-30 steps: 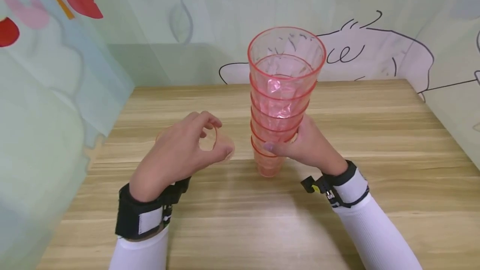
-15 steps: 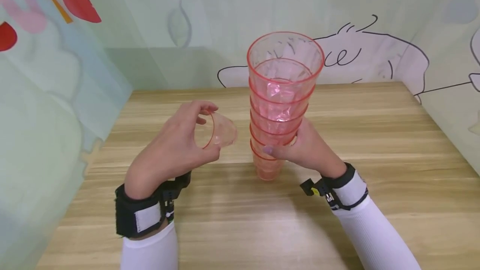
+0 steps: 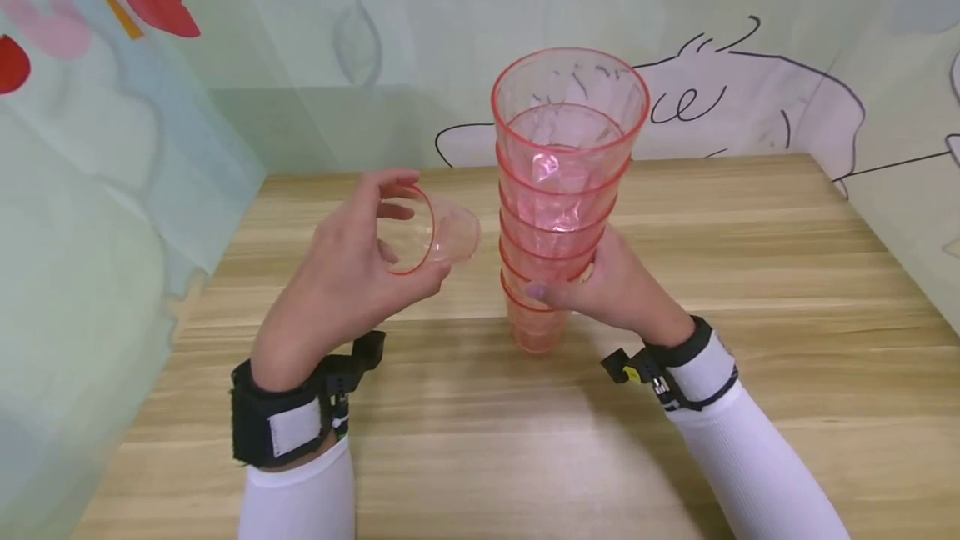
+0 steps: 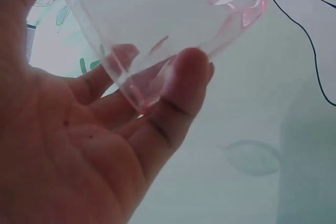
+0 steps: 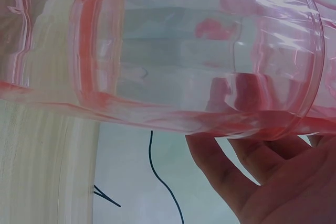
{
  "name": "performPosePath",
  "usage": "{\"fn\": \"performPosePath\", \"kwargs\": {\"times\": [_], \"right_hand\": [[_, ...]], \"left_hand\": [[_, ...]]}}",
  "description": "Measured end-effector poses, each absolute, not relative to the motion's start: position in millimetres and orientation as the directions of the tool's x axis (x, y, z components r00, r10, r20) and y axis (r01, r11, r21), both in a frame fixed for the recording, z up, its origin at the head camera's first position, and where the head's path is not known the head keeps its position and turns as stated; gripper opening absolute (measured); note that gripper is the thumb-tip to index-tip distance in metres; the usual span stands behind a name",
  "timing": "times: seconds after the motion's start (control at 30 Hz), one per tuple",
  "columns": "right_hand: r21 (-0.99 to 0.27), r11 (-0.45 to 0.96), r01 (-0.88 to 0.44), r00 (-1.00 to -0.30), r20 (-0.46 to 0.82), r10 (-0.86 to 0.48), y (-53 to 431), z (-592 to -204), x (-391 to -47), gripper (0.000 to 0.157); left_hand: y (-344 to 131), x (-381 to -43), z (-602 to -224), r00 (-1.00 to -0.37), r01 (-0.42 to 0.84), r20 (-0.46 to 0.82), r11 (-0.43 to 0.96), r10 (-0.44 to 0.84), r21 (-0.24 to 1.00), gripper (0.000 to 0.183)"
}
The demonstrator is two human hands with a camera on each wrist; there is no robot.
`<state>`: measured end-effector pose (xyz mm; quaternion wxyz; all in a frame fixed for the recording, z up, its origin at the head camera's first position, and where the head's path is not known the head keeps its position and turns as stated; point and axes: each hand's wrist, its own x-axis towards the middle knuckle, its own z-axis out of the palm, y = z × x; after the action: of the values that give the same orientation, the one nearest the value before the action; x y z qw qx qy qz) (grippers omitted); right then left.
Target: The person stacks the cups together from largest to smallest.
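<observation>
In the head view my left hand (image 3: 341,265) holds a clear pinkish plastic cup (image 3: 456,232) lying sideways, its red rim toward the palm and its base pointing right. The left wrist view shows fingers curled round that cup (image 4: 157,19) near its rim. To the right stands a tall stack of pink transparent cups (image 3: 558,215), nested upright with mouths up. My right hand (image 3: 607,286) grips the stack low on its right side, thumb across the front. In the right wrist view, fingers (image 5: 220,171) press against the stack's wall (image 5: 157,56).
A wooden table (image 3: 480,448) spreads beneath both hands. Behind it hangs a pale printed curtain (image 3: 300,23) with line drawings, and it continues along the left and right sides. Black straps with small cameras (image 3: 288,419) sit on both wrists.
My left hand has lifted the single cup up and away from me, and more of the cup shows now. The right hand and the stack have stayed in place.
</observation>
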<state>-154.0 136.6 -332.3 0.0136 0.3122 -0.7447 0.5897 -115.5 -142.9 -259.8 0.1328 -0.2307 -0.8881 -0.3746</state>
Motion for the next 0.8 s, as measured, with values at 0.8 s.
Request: {"fn": "performPosePath", "kwargs": {"times": [0.8], "right_hand": [[-0.868, 0.134, -0.478, -0.812, 0.379, -0.444, 138, -332, -154, 0.066]], "left_hand": [[-125, -112, -254, -0.693, 0.690, 0.694, 0.459, 0.193, 0.560, 0.077]]}}
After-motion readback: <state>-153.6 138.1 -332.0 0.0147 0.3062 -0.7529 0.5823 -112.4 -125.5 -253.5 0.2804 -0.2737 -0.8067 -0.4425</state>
